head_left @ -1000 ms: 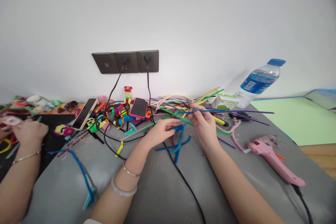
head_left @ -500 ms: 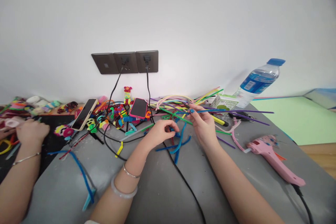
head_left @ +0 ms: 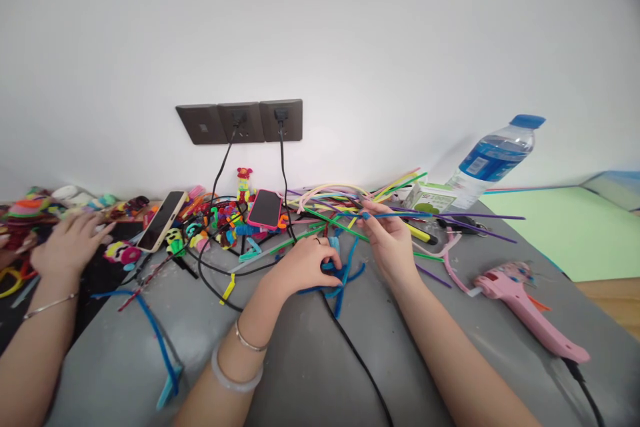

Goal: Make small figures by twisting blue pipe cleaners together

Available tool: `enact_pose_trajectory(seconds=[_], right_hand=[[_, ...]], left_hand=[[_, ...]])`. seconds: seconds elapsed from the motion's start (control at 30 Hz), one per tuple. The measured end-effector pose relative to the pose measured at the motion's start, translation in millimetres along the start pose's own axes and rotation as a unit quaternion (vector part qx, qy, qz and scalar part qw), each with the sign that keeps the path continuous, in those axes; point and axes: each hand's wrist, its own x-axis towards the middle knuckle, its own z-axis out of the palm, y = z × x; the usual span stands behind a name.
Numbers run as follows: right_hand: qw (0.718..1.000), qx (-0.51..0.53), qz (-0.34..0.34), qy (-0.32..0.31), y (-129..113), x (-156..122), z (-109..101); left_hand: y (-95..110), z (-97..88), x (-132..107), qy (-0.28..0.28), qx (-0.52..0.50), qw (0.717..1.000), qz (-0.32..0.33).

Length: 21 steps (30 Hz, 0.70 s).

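My left hand (head_left: pixel 304 264) is curled palm-down on the grey table (head_left: pixel 310 353), fingers closed over short blue pipe cleaners (head_left: pixel 345 273) lying there. My right hand (head_left: pixel 391 240) is raised just right of it, thumb and fingers pinched on a long blue pipe cleaner (head_left: pixel 400 215) that points right. Behind both hands lies a loose heap of coloured pipe cleaners (head_left: pixel 340 203). A black cable (head_left: pixel 350 347) runs under my left hand toward the front edge.
A pink glue gun (head_left: pixel 525 297) lies at the right, a water bottle (head_left: pixel 493 159) and small green box (head_left: pixel 430 199) behind it. Two phones (head_left: pixel 265 208) (head_left: pixel 161 219) sit charging below the wall sockets (head_left: pixel 240 121) among small colourful figures. Another person's hand (head_left: pixel 70 243) rests at far left.
My left hand has lowered and closed onto the short blue pipe cleaners on the table. The other person's hand at the left has opened and shifted right. My right hand has barely moved.
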Motion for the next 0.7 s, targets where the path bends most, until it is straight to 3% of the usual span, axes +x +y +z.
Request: enact_pose_trajectory(seconds=[0.3, 0.5, 0.7], right_hand=[[1.0, 0.003, 0.011, 0.0, 1.9, -0.5, -0.1], [0.999, 0.03, 0.028, -0.027, -6.6, -2.1, 1.0], [0.997, 0.046, 0.027, -0.055, -12.9, -4.6, 4.6]], left_hand=[[9.5, 4.8, -3.6, -0.012, 0.039, 0.998, -0.038], [10.0, 1.4, -2.5, 0.046, -0.04, 0.998, -0.009], [15.3, -8.0, -1.0, 0.117, -0.153, 0.981, -0.031]])
